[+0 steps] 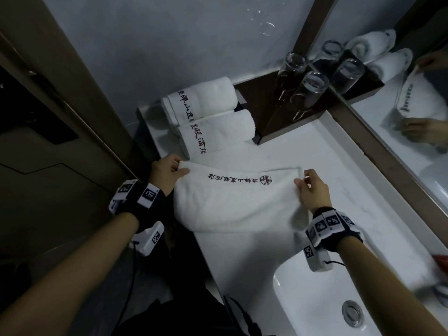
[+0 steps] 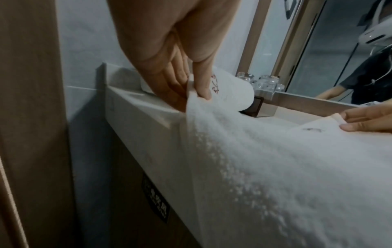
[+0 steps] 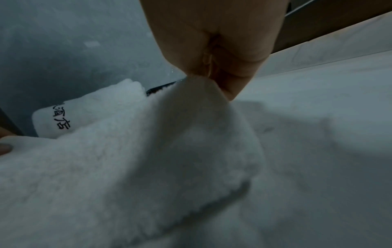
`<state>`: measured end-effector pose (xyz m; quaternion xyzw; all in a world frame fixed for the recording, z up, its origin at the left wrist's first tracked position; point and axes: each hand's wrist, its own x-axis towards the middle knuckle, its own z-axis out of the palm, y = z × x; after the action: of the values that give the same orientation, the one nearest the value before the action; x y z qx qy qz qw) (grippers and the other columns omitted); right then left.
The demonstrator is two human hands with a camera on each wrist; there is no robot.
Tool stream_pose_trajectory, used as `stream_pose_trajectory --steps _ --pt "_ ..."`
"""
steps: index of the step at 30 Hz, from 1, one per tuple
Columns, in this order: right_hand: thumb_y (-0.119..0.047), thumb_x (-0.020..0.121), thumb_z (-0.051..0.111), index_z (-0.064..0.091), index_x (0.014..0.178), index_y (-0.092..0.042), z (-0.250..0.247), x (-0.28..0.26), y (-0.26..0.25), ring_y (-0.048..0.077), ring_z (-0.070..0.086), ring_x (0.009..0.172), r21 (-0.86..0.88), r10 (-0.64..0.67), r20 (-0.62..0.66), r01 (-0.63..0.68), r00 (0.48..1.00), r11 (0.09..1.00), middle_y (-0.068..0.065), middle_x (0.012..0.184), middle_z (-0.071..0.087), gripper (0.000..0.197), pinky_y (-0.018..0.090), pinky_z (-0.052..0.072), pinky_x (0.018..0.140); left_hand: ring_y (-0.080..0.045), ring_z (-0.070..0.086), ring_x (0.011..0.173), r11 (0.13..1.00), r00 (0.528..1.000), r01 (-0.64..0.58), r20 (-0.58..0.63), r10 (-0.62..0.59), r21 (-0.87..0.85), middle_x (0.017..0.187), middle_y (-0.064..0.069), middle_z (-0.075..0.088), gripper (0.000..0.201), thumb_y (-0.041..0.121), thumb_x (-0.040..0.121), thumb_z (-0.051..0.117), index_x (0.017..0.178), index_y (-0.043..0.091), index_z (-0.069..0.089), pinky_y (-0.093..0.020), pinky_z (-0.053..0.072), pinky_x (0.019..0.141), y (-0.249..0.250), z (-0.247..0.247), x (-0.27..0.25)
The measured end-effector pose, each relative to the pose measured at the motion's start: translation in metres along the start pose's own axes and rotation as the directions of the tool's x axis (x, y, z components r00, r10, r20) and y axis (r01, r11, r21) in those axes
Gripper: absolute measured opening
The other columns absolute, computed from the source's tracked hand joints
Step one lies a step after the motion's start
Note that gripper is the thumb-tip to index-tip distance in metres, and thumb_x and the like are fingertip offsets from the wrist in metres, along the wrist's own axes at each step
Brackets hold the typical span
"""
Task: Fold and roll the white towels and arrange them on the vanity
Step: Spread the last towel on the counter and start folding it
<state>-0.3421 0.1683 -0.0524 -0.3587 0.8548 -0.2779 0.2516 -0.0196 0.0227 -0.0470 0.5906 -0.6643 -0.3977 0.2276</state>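
Observation:
A white towel (image 1: 232, 202) with dark embroidered lettering is held just above the white vanity top (image 1: 303, 151), its far edge stretched between both hands and its body sagging toward me. My left hand (image 1: 169, 170) pinches the far left corner of the towel (image 2: 265, 159). My right hand (image 1: 308, 185) pinches the far right corner of the same towel (image 3: 148, 167). Two rolled white towels (image 1: 208, 115) with the same lettering lie side by side at the vanity's far left corner, just beyond the held towel.
A dark tray (image 1: 266, 98) with upturned glasses (image 1: 310, 90) stands at the back by the mirror (image 1: 412, 93). The sink basin (image 1: 327, 299) with its drain (image 1: 352, 312) lies near right. A wooden door frame (image 2: 31, 117) borders the vanity's left side.

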Motion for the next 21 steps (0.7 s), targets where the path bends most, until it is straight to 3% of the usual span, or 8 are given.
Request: stream_pose_trajectory --steps 5,7,9,11,15,17,19,21 --pt "-0.023 0.089 0.053 0.053 0.099 -0.003 0.008 0.004 -0.001 0.028 0.05 0.09 -0.176 0.033 -0.013 -0.035 0.999 0.984 0.015 0.105 0.052 0.022 0.031 0.039 0.078 -0.026 0.049 0.077 0.986 0.988 -0.151 -0.02 0.153 0.075 0.091 -0.02 0.053 0.021 0.0 0.071 0.075 0.088 -0.007 0.065 -0.027 0.043 0.071 -0.009 0.005 0.001" --pt "-0.021 0.087 0.058 0.054 0.104 0.001 0.009 0.005 -0.005 0.033 0.045 0.108 -0.193 0.005 -0.012 -0.008 1.0 0.981 0.019 0.118 0.043 0.028 0.035 0.037 0.094 -0.031 0.05 0.081 0.979 0.984 -0.178 0.032 0.175 0.1 0.089 -0.023 0.056 0.018 0.001 0.074 0.073 0.089 -0.005 0.065 -0.033 0.043 0.076 -0.009 0.004 0.002" --pt "-0.021 0.087 0.06 0.052 0.108 -0.002 0.008 0.006 -0.012 0.035 0.044 0.109 -0.161 0.051 0.022 -0.047 0.998 0.986 0.019 0.121 0.039 0.03 0.036 0.036 0.098 -0.032 0.048 0.084 0.976 0.978 -0.193 0.104 0.182 0.1 0.085 -0.017 0.052 0.018 0.003 0.076 0.072 0.092 0.0 0.066 -0.037 0.041 0.084 -0.006 0.005 0.003" --pt "-0.023 0.086 0.062 0.05 0.099 -0.007 0.005 0.006 -0.019 0.031 0.048 0.099 -0.092 0.103 0.09 -0.095 0.991 0.991 0.014 0.112 0.038 0.025 0.033 0.041 0.091 -0.03 0.046 0.088 0.968 0.97 -0.185 0.192 0.152 0.169 0.086 -0.012 0.048 0.019 0.01 0.079 0.07 0.097 0.007 0.066 -0.038 0.04 0.089 -0.002 0.007 0.003" --pt "-0.047 0.081 0.065 0.047 0.086 -0.01 -0.006 0.004 -0.024 0.025 0.047 0.077 -0.069 0.126 0.169 -0.116 0.978 0.991 0.003 0.076 0.048 0.041 0.032 0.037 0.067 -0.037 0.037 0.112 0.885 0.954 -0.132 0.3 -0.009 0.446 0.114 -0.02 0.049 0.026 0.024 0.087 0.059 0.109 0.01 0.057 -0.036 0.031 0.095 0.004 0.008 0.005" --pt "-0.04 0.085 0.063 0.049 0.086 -0.012 -0.01 0.003 -0.022 0.024 0.046 0.074 -0.079 0.093 0.169 -0.081 0.981 0.994 0.001 0.066 0.045 0.032 0.03 0.034 0.065 -0.038 0.039 0.112 0.883 0.949 -0.139 0.316 -0.011 0.447 0.116 -0.025 0.046 0.027 0.02 0.088 0.057 0.112 0.005 0.055 -0.034 0.032 0.095 0.007 0.006 0.005" --pt "-0.034 0.086 0.063 0.051 0.087 -0.01 -0.01 0.001 -0.021 0.023 0.048 0.078 -0.042 0.055 0.163 -0.048 0.985 0.998 0.003 0.074 0.047 0.026 0.028 0.035 0.072 -0.034 0.046 0.104 0.927 0.955 -0.152 0.293 0.048 0.343 0.107 -0.023 0.045 0.024 0.011 0.086 0.059 0.108 0.001 0.057 -0.029 0.035 0.09 0.008 0.003 0.002" --pt "-0.032 0.085 0.065 0.052 0.084 -0.008 -0.006 -0.002 -0.023 0.02 0.047 0.088 0.078 0.045 0.151 -0.058 0.987 0.995 0.007 0.098 0.042 0.027 0.026 0.037 0.083 -0.028 0.047 0.093 0.959 0.961 -0.17 0.254 0.11 0.228 0.095 -0.017 0.044 0.018 0.004 0.082 0.062 0.099 -0.001 0.059 -0.022 0.034 0.077 0.007 -0.002 -0.001"
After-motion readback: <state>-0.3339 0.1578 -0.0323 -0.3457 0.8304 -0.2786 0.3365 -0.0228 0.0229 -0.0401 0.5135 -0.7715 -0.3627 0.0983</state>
